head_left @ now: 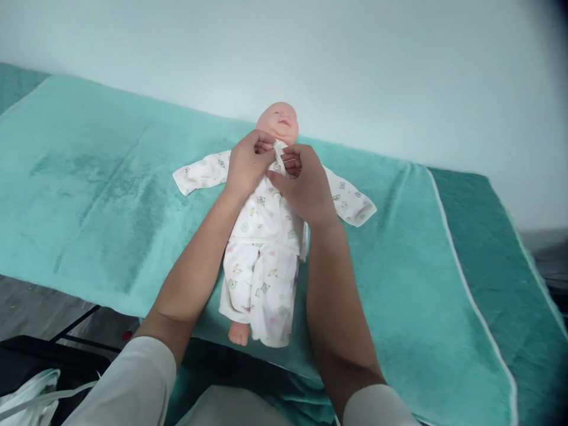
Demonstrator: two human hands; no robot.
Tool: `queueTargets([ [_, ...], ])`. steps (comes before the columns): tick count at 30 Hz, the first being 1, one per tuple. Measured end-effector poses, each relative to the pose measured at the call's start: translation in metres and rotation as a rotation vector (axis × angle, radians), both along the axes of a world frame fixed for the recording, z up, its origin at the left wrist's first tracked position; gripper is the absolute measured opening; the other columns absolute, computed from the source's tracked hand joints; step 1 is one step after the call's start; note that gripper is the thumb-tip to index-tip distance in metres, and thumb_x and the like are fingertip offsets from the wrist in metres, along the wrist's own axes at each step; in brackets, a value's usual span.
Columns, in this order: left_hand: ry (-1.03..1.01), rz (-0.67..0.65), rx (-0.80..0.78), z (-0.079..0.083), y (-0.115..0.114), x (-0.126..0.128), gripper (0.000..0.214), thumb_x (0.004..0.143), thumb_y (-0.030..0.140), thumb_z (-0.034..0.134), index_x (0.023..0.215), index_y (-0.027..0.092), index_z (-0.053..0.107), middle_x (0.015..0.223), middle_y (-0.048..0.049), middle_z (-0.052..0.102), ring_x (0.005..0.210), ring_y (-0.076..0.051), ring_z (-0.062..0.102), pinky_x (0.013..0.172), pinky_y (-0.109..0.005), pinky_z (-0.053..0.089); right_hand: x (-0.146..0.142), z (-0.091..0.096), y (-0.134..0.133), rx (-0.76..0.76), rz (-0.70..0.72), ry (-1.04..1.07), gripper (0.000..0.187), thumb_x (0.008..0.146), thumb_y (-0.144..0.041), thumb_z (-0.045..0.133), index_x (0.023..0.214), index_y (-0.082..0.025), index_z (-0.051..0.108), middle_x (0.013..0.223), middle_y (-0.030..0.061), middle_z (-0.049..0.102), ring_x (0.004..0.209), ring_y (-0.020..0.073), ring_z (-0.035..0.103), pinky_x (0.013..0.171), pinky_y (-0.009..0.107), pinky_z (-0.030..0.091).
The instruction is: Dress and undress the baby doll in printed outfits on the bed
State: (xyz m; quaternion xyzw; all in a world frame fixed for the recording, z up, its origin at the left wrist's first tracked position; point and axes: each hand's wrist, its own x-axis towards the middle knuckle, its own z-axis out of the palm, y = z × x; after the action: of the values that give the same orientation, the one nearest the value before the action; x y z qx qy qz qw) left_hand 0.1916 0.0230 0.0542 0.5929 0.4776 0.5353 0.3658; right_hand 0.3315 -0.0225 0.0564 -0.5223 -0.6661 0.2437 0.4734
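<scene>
A baby doll (278,121) lies on its back, dressed in a white printed shirt (261,213) and matching trousers (270,290). My left hand (251,163) pinches the shirt's front near the neck. Opposite it, my right hand (306,177) grips the other side of the same front opening with thumb and fingers. Both sleeves stretch out sideways, and no doll hands show at their cuffs. One bare foot (239,333) pokes from a trouser leg; the other foot is hidden. Whatever fastening lies between my fingertips is too small to make out.
The doll rests on a teal plush blanket (390,266) spread over a table against a pale wall (355,71). A darker teal border (501,248) runs along the right. At lower left are a black bag or case (48,361) and a white strap, beside the grey floor.
</scene>
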Motion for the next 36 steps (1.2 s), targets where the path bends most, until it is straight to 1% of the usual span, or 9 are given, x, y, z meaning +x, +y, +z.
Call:
queueTargets([
  [2,0.027,0.006,0.016,0.002,-0.009,-0.004,0.017,0.084,0.005,0.062,0.093,0.018,0.069,0.092,-0.0026,0.071,0.084,-0.015,0.064,0.084,-0.030,0.052,-0.004,0.002,-0.011,0.005,-0.087,-0.057,0.035,0.081,-0.019,0.076,0.109,-0.022,0.057,0.112,0.0043,0.060,0.091,0.0158,0.057,0.086,0.034,0.054],
  [4,0.041,0.002,0.038,0.003,-0.019,-0.009,0.013,0.086,0.007,0.064,0.091,0.018,0.071,0.092,-0.0026,0.071,0.084,-0.014,0.063,0.085,-0.029,0.051,-0.008,0.003,-0.019,0.008,-0.177,-0.093,0.025,0.082,-0.021,0.075,0.100,-0.021,0.057,0.103,0.0037,0.059,0.086,0.0157,0.056,0.086,0.035,0.052],
  [8,0.092,-0.073,0.085,0.006,-0.034,-0.018,0.009,0.090,0.014,0.066,0.088,0.019,0.073,0.094,-0.0018,0.069,0.086,-0.013,0.061,0.085,-0.028,0.050,-0.013,0.002,-0.030,0.032,-0.272,-0.028,0.007,0.088,-0.023,0.066,0.087,-0.020,0.059,0.088,0.0013,0.059,0.078,0.0149,0.055,0.083,0.034,0.050],
  [12,0.157,-0.168,0.099,0.010,-0.037,-0.020,0.007,0.088,0.016,0.072,0.092,0.021,0.077,0.099,-0.0023,0.066,0.087,-0.013,0.058,0.087,-0.029,0.049,-0.010,0.000,-0.031,-0.032,-0.254,0.171,0.009,0.088,-0.028,0.065,0.086,-0.020,0.068,0.086,0.0010,0.066,0.081,0.0157,0.060,0.081,0.032,0.051],
  [18,0.122,-0.205,0.086,0.012,-0.037,-0.018,0.007,0.085,0.013,0.075,0.084,0.020,0.076,0.095,-0.0021,0.065,0.087,-0.013,0.058,0.084,-0.028,0.047,-0.003,-0.006,-0.025,-0.066,-0.195,0.329,0.014,0.083,-0.031,0.070,0.090,-0.020,0.075,0.090,0.0007,0.072,0.085,0.0168,0.065,0.082,0.032,0.054],
  [23,-0.004,-0.189,0.007,0.011,-0.038,-0.016,0.003,0.088,0.018,0.074,0.087,0.019,0.076,0.082,0.0002,0.068,0.076,-0.012,0.057,0.075,-0.027,0.046,-0.001,-0.009,-0.025,-0.025,-0.152,0.357,0.020,0.084,-0.036,0.072,0.097,-0.021,0.077,0.095,0.0017,0.074,0.090,0.0181,0.068,0.088,0.034,0.056],
  [28,-0.035,-0.221,0.003,0.012,-0.039,-0.015,0.006,0.091,0.021,0.072,0.093,0.020,0.078,0.086,-0.0001,0.072,0.081,-0.013,0.062,0.077,-0.028,0.049,0.001,-0.013,-0.024,0.025,-0.128,0.335,0.022,0.087,-0.038,0.071,0.100,-0.021,0.076,0.097,0.0025,0.073,0.093,0.0183,0.068,0.092,0.036,0.057],
  [32,-0.016,-0.177,-0.002,0.013,-0.041,-0.014,0.005,0.090,0.017,0.071,0.092,0.021,0.073,0.090,-0.0003,0.072,0.084,-0.013,0.064,0.082,-0.028,0.052,0.001,-0.014,-0.023,0.034,-0.128,0.340,0.022,0.089,-0.038,0.070,0.102,-0.022,0.075,0.100,0.0036,0.073,0.095,0.0196,0.069,0.092,0.037,0.057],
  [36,0.007,-0.182,0.002,0.011,-0.039,-0.014,0.004,0.091,0.017,0.070,0.091,0.022,0.068,0.088,-0.0002,0.071,0.083,-0.013,0.065,0.081,-0.029,0.054,-0.001,-0.012,-0.025,0.025,-0.126,0.301,0.020,0.089,-0.037,0.069,0.101,-0.022,0.075,0.098,0.0030,0.072,0.092,0.0188,0.068,0.092,0.038,0.057],
])
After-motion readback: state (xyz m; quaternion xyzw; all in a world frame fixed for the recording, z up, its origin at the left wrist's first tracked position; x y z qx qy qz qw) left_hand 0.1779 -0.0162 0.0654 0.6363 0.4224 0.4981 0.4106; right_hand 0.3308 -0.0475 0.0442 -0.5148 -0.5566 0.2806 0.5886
